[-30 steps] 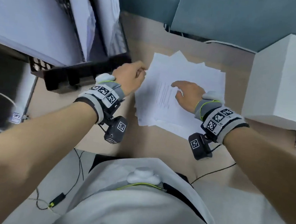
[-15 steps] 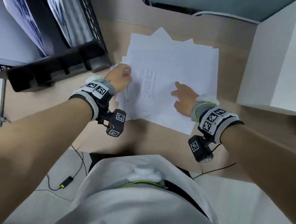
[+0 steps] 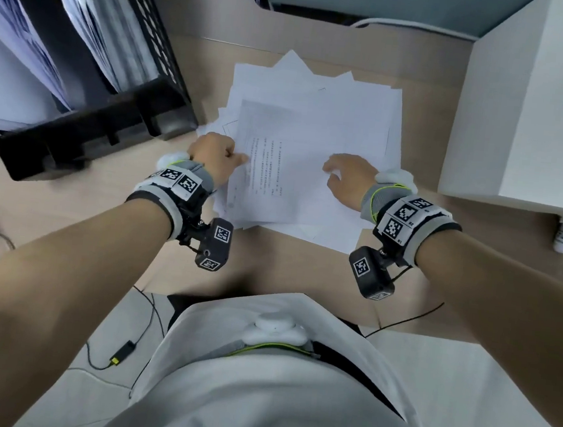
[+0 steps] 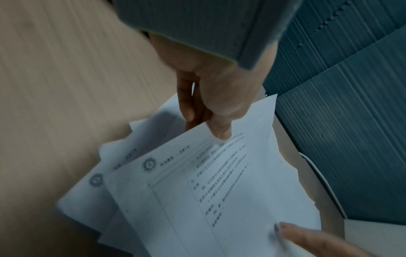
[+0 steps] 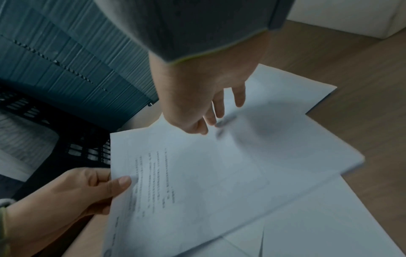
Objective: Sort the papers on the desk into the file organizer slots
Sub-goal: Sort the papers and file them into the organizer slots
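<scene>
White printed sheet (image 3: 278, 164) pinched at its left edge by my left hand (image 3: 214, 158), thumb on top, fingers curled under; sheet lies atop loose paper pile (image 3: 317, 113) mid desk (image 3: 78, 204), toward back edge. My right hand (image 3: 347, 178) open, fingers spread loose over pile, gripping nothing. Black mesh file organizer (image 3: 118, 108) at desk's left edge already holds papers in slots. Judging sort partly done: thick pile left, this sheet next

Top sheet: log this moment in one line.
left hand pinches top sheet edge | right hand open over pile | organizer left, sheet not filed
</scene>
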